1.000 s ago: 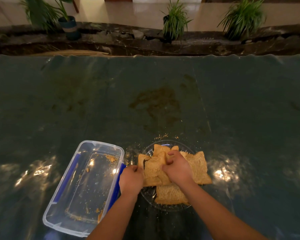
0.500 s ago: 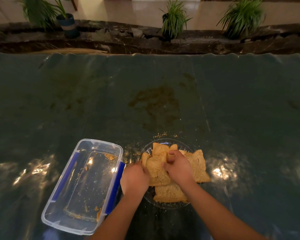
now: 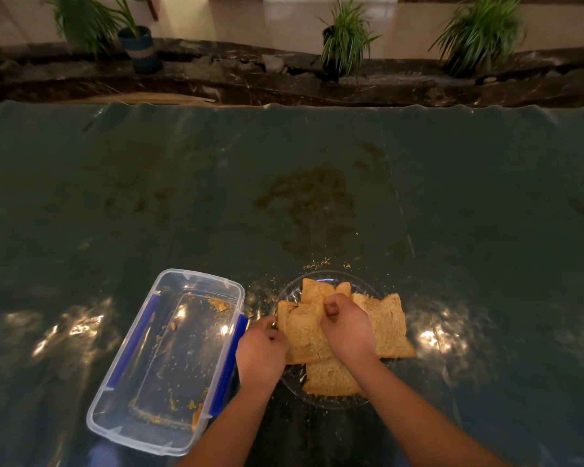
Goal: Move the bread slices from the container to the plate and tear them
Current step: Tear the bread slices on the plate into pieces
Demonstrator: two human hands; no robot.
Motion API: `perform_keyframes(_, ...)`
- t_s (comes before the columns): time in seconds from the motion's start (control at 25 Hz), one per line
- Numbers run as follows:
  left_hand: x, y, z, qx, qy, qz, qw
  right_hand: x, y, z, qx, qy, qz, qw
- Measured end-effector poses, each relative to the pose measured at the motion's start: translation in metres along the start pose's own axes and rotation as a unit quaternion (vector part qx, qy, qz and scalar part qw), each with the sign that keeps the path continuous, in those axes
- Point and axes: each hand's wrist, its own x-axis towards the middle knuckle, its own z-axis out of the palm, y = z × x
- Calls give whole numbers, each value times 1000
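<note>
Since a moment ago the left hand point(image 3: 262, 353) has slid to the top bread slice's point(image 3: 305, 335) left edge, the right hand point(image 3: 346, 326) pinching its far edge over the plate point(image 3: 285, 294), so tearing looks imminent, the container point(image 3: 169, 358) already emptied.

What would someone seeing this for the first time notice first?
Two bare hands, left hand and right hand, grip a bread slice over a heap of slices on a glass plate near the table's front edge. Just left sits a clear container with blue clips, holding only crumbs.
</note>
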Motion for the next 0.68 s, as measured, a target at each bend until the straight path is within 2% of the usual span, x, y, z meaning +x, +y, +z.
perform_keyframes(0.16,0,0,-1,60,7,56,997,1,-2,-1,-33,-2,-4,999)
perform_keyframes(0.28,3,-3,1,146,-20,118,982,7,-5,-2,-66,-23,12,998)
perform_keyframes(0.4,6,-5,4,192,-37,137,971,11,-4,-1,-46,-34,39,998)
perform_keyframes(0.56,7,-5,3,167,-36,116,979,11,2,3,-27,-8,42,999)
perform_keyframes(0.68,7,-3,4,88,-28,69,993,10,2,5,-31,3,27,999)
